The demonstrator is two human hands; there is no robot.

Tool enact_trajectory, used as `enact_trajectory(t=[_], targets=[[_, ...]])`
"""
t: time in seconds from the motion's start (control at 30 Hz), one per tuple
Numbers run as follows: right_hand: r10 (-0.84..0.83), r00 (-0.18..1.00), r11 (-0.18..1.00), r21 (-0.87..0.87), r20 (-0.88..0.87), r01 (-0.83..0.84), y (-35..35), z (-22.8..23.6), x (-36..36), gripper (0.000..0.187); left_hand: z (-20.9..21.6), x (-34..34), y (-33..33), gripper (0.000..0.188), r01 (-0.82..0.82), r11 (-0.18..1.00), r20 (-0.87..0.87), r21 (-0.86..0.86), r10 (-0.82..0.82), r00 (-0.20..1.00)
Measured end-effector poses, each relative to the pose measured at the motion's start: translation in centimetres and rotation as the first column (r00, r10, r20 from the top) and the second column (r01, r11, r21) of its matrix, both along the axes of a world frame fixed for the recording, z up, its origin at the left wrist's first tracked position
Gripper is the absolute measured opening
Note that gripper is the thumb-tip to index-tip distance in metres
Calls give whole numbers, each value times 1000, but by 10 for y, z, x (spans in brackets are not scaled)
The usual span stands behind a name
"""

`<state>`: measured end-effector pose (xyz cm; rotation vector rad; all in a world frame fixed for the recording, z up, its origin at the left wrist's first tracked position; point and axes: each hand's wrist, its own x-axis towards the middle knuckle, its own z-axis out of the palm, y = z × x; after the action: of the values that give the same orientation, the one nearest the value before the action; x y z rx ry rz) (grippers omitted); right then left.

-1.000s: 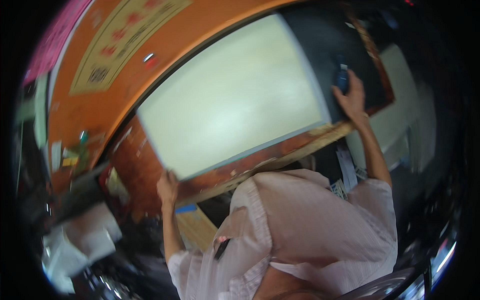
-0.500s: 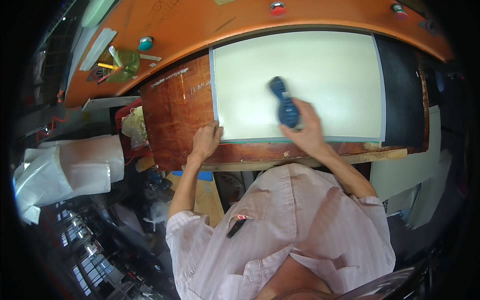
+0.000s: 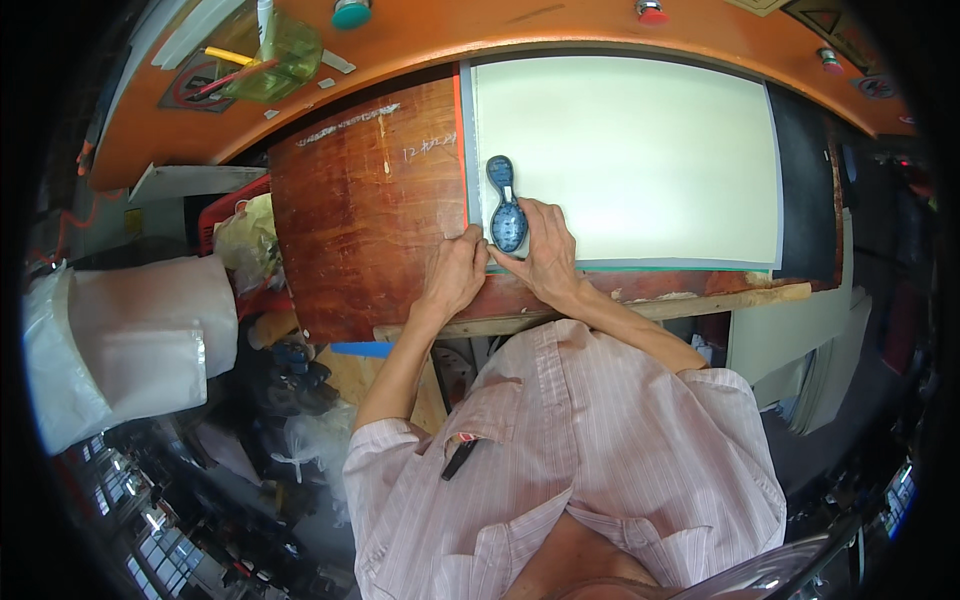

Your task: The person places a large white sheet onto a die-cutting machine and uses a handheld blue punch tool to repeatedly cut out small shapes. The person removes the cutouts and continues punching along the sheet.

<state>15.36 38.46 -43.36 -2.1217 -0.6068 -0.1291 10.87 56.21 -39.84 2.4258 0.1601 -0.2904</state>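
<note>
A large pale sheet (image 3: 640, 150) lies on the reddish-brown wooden board (image 3: 350, 220), with grey margins and an orange-red strip (image 3: 461, 150) along its left side. Near its lower left corner is a dark blue, speckled, gourd-shaped tool (image 3: 508, 228) with a white band at its waist. My right hand (image 3: 548, 250) is closed around the tool's lower lobe, thumb below it and fingers on its right side. At the sheet's left corner my left hand (image 3: 457, 270) is bent closed, its fingertips pressed together against the edge. Whatever those fingertips pinch is hidden.
Beyond the board runs an orange panel (image 3: 480, 35) with green and red buttons and a clear yellowish pen holder (image 3: 285, 65). A dark sheet (image 3: 808, 190) lies at the right. White plastic sheeting (image 3: 140, 340) hangs at the left, beside a red crate (image 3: 225, 205) with bags.
My right hand has carried the blue tool left, from the sheet's middle to its lower left corner. The two hands are now close together. An orange-red strip now shows at the left edge.
</note>
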Motion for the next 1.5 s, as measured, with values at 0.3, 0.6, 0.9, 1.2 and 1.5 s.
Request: enact_trajectory(t=[0.3, 0.6, 0.9, 1.2, 1.5], targets=[[33, 999, 993, -115, -14, -35, 2, 15, -5, 84, -3, -1, 9, 11, 21, 994, 13, -108, -20, 1000], [113, 994, 971, -211, -2, -111, 0, 18, 2, 83, -16, -63, -14, 14, -429, 874, 74, -228, 455, 887], [71, 997, 970, -230, -15, -73, 11, 24, 25, 82, -74, -78, -40, 8, -400, 909, 492, -119, 403, 772], [-218, 968, 975, 71, 126, 211, -70, 45, 34, 53, -97, -29, -11, 6, -362, 924, 693, -124, 342, 635], [-827, 495, 553, 533, 265, 640, -314, 118, 103, 28, -87, 27, -1, 16, -346, 931, 668, -120, 333, 665]])
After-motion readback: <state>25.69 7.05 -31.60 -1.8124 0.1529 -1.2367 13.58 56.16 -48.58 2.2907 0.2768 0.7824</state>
